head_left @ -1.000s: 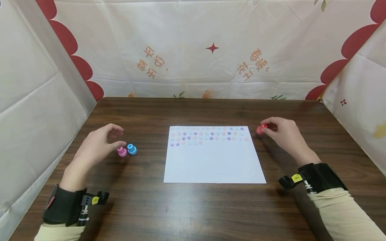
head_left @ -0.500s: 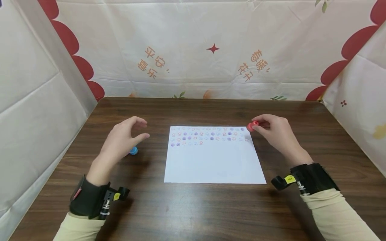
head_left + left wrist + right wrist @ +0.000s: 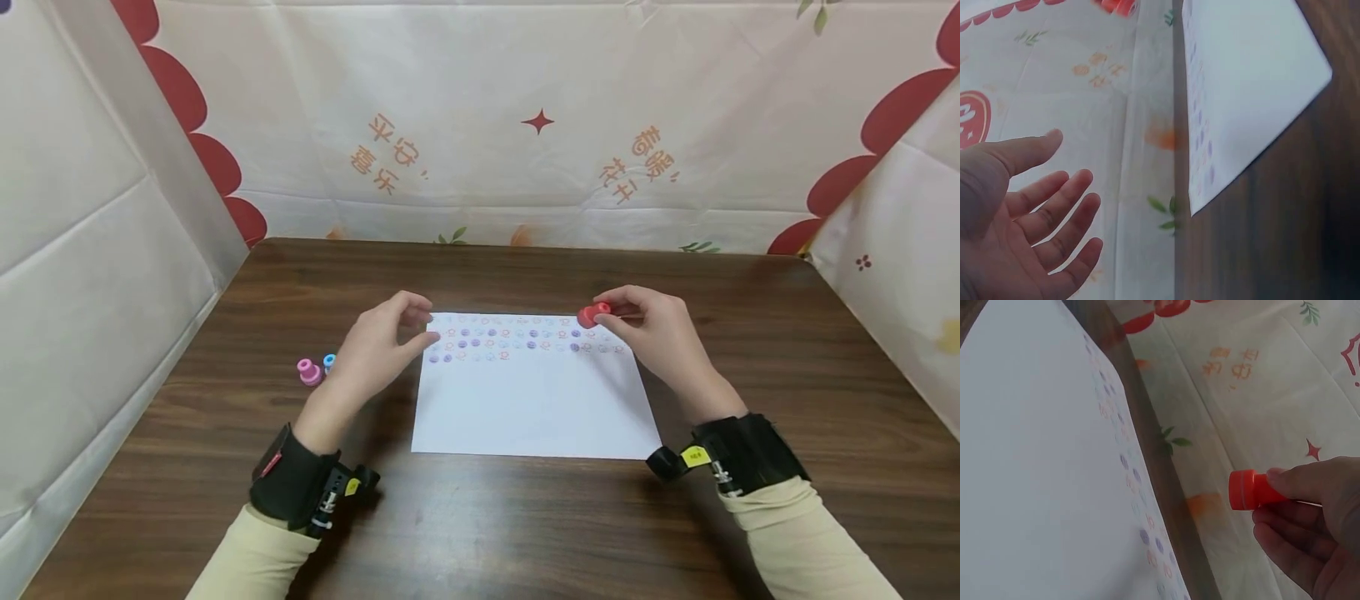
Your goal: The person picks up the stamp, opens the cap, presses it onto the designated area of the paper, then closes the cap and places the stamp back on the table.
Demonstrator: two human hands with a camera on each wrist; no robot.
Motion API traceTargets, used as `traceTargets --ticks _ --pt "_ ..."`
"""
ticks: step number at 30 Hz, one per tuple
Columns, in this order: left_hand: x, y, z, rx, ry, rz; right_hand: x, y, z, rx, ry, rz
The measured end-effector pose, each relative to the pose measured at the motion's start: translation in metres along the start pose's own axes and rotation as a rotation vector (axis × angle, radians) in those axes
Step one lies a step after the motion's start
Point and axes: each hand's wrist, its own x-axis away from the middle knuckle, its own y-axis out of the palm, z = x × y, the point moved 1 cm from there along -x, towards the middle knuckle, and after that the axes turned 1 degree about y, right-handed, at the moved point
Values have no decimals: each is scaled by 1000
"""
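Note:
My right hand [image 3: 662,340] pinches a small red stamp [image 3: 588,316] above the far right part of a white paper sheet [image 3: 532,408]. In the right wrist view the thumb and fingers grip the handle of the stamp [image 3: 1244,490], its wide end pointing away from the hand. Rows of small purple, red and blue prints cover the far part of the sheet. My left hand [image 3: 375,354] hovers by the sheet's far left corner, holding nothing; its fingers [image 3: 1054,212] are relaxed in the left wrist view. A pink stamp [image 3: 309,373] and a partly hidden blue stamp [image 3: 329,362] stand behind the left wrist.
The sheet lies flat on a dark brown wooden table [image 3: 480,525]. A pale printed cloth [image 3: 480,75] hangs along the table's far edge, with further cloth walls at the left and right.
My left hand has moved right, from beside the pink and blue stamps to the sheet's corner. My right hand has carried the red stamp leftward, from beside the sheet to over it.

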Motion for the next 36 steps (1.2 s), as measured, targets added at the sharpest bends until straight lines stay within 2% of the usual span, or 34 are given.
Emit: traceTargets --ticks 8,13,23,36 --pt "-2 24 7 1 -6 -35 2 22 -16 -76 -60 -55" --pt "-1 33 9 7 -5 -73 6 36 -23 -105 -46 -97" --pt "-1 46 12 27 -8 -126 12 61 -36 -215 -51 -185" --pt "0 55 15 18 21 -188 18 77 -45 -331 -68 -229"
